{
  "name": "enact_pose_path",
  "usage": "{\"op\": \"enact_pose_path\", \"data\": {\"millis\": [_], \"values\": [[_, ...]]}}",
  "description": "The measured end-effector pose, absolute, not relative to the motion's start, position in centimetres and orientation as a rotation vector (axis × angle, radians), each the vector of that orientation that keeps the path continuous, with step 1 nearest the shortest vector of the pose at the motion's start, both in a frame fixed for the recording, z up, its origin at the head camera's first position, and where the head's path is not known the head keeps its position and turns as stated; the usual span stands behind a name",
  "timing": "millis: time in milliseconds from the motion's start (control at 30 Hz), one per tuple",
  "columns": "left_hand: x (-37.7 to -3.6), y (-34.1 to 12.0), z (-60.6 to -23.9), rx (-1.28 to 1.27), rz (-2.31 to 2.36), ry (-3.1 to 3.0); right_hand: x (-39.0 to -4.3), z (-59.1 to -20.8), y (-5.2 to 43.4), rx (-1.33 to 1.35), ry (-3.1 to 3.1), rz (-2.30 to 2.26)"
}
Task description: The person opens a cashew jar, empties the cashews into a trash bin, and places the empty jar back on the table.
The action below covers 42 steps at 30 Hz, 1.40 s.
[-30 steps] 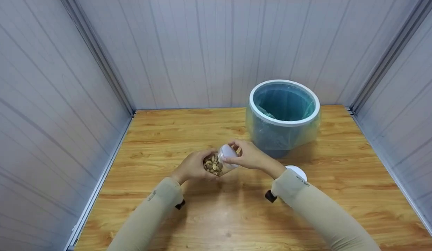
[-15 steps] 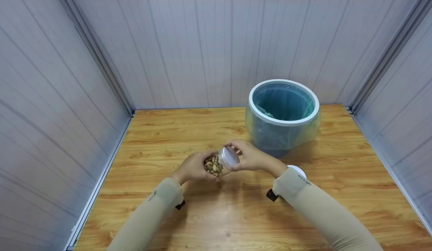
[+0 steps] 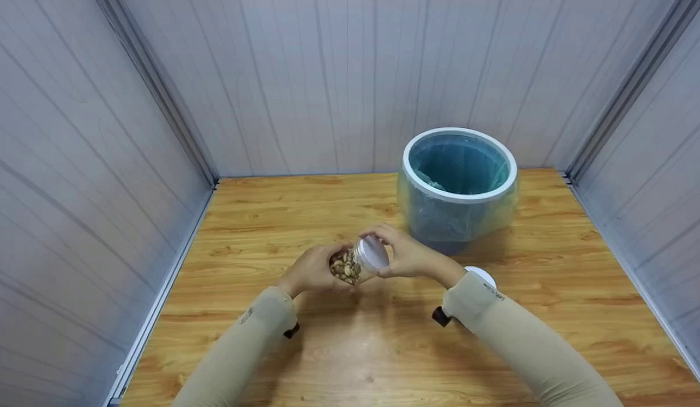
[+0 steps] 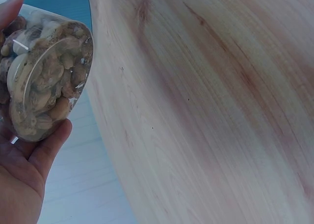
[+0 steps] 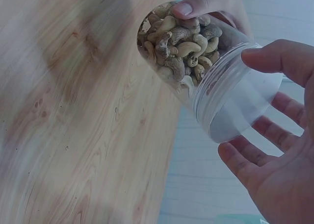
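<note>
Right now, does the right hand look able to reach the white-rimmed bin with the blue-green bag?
Probably yes. The right hand grips the white lid of the clear jar of nuts, and the bin stands just behind it on the wooden table, nothing between.

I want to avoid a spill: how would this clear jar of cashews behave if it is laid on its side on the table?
The jar of cashews looks round and smooth-walled, so it would probably roll on the flat wooden table. It is only partly filled, so the nuts may shift. The right hand is at its white lid; how tightly the lid sits cannot be told.
</note>
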<state>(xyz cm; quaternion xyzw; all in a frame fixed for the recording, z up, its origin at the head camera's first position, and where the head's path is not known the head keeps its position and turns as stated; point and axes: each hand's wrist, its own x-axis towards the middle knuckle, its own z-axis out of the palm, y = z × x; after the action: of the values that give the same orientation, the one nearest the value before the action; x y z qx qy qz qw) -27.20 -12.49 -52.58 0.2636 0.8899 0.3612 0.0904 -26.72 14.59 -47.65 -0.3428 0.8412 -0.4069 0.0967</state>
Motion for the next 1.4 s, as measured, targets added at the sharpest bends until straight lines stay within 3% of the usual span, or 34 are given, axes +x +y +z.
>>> {"op": "enact_pose_path", "data": {"millis": [767,1100,1400], "values": [[-27.4,-13.3,-53.0,0.76,1.1,2.655,-26.9,-47.6,15.0,-1.026,2.537,-1.26],[-27.3,-14.3,-52.7,0.724,1.102,2.674,-26.7,-48.1,15.1,-0.828,2.62,-1.206],[-27.1,-14.9,-52.4,0.699,1.087,2.706,-26.9,-48.3,15.2,-0.812,2.66,-1.18]]}}
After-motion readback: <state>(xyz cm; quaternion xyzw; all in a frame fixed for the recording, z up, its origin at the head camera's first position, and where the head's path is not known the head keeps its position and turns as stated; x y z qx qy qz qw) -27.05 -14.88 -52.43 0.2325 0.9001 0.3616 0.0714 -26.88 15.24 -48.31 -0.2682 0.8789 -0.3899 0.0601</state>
